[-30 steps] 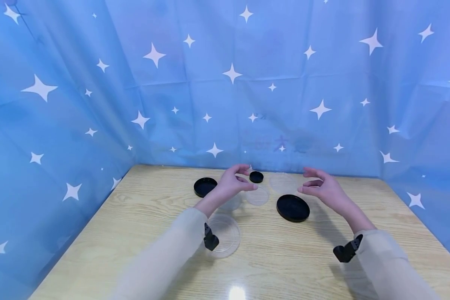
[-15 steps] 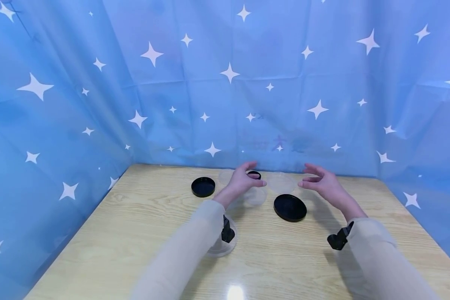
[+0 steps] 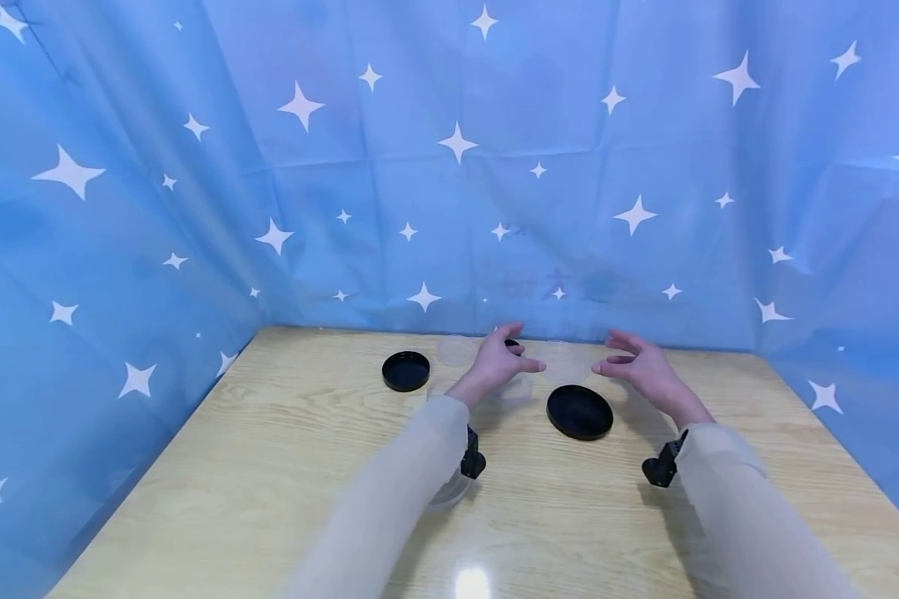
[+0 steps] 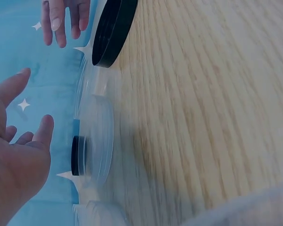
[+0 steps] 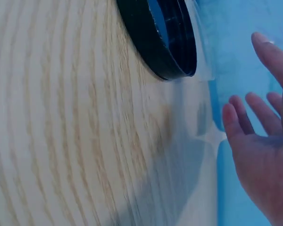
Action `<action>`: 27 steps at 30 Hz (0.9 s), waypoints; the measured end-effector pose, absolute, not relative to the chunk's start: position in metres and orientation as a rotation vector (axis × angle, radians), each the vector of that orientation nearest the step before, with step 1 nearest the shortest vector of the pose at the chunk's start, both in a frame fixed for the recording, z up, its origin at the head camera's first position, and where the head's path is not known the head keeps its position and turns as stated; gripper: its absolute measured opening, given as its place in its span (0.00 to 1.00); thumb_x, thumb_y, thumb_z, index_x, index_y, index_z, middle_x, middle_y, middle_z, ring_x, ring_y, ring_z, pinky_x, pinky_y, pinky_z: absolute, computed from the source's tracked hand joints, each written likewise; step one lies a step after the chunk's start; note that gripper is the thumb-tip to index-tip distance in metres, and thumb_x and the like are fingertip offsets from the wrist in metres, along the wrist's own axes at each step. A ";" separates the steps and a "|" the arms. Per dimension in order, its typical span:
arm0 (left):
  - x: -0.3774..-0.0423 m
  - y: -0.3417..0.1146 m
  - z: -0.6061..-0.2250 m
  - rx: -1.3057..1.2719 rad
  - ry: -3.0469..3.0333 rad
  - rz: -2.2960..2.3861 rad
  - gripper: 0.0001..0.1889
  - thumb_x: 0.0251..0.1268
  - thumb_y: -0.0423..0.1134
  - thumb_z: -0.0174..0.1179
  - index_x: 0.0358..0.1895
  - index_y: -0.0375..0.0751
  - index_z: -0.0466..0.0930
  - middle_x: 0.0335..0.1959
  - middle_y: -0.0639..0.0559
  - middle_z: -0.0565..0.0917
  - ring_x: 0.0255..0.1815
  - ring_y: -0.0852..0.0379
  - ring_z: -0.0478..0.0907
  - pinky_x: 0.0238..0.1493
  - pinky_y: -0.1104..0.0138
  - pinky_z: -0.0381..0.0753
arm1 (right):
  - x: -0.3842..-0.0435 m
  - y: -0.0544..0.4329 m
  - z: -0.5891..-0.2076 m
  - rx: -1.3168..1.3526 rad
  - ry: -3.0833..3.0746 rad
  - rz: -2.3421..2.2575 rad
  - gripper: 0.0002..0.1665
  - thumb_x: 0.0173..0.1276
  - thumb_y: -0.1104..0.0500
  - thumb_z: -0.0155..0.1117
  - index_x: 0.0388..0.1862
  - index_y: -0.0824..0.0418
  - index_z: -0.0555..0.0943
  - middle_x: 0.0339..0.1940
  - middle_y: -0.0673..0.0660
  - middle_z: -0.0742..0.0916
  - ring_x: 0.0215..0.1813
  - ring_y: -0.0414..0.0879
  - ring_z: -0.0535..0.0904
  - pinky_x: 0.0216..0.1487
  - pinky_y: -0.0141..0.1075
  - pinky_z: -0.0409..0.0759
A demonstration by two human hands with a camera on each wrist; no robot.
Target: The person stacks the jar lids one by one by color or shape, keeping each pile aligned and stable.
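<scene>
My left hand hovers over the back of the table with thumb and fingers spread apart, holding nothing. Facing it from the other side is my right hand, its fingers also loose and parted. Between the two lies a clear round disc near the table's back edge. A large black round lid sits just in front of it; the right wrist view shows this lid's raised rim. Behind my left hand a small black lid is partly hidden in the head view. Another clear disc lies below that hand.
Farther left stand a medium black lid and a clear disc. My left sleeve partly covers a larger clear disc nearer the front. A blue star-patterned curtain rises behind the wooden table.
My left hand has moved right, toward the right hand, and now covers most of the small black lid. The right hand has drifted slightly left. The lids and discs have stayed put.
</scene>
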State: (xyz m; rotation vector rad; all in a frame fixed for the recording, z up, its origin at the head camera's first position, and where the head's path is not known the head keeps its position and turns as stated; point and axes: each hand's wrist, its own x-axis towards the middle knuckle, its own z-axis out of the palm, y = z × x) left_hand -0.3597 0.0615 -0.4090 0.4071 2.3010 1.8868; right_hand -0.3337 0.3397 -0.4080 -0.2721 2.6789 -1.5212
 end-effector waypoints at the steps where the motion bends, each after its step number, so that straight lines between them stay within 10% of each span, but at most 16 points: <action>1: -0.361 0.064 -0.409 0.408 2.301 1.889 0.45 0.58 0.32 0.76 0.78 0.41 0.63 0.76 0.45 0.67 0.70 0.45 0.72 0.61 0.57 0.79 | -0.335 0.341 -0.409 -0.269 2.678 -1.525 0.55 0.72 0.54 0.71 0.85 0.64 0.47 0.79 0.72 0.63 0.73 0.67 0.68 0.54 0.29 0.79; 9: -0.364 0.079 -0.413 0.401 2.316 1.884 0.45 0.57 0.30 0.76 0.79 0.42 0.63 0.76 0.46 0.68 0.70 0.44 0.72 0.61 0.55 0.80 | -0.340 0.342 -0.413 -0.260 2.646 -1.513 0.55 0.72 0.55 0.70 0.85 0.63 0.47 0.81 0.70 0.61 0.73 0.67 0.68 0.68 0.58 0.71; 27: -0.367 0.097 -0.428 0.281 2.415 1.843 0.43 0.54 0.27 0.77 0.75 0.42 0.69 0.74 0.50 0.71 0.68 0.46 0.74 0.56 0.59 0.82 | -0.359 0.340 -0.435 -0.292 2.611 -1.513 0.53 0.70 0.62 0.72 0.82 0.71 0.50 0.78 0.73 0.63 0.73 0.70 0.67 0.71 0.59 0.66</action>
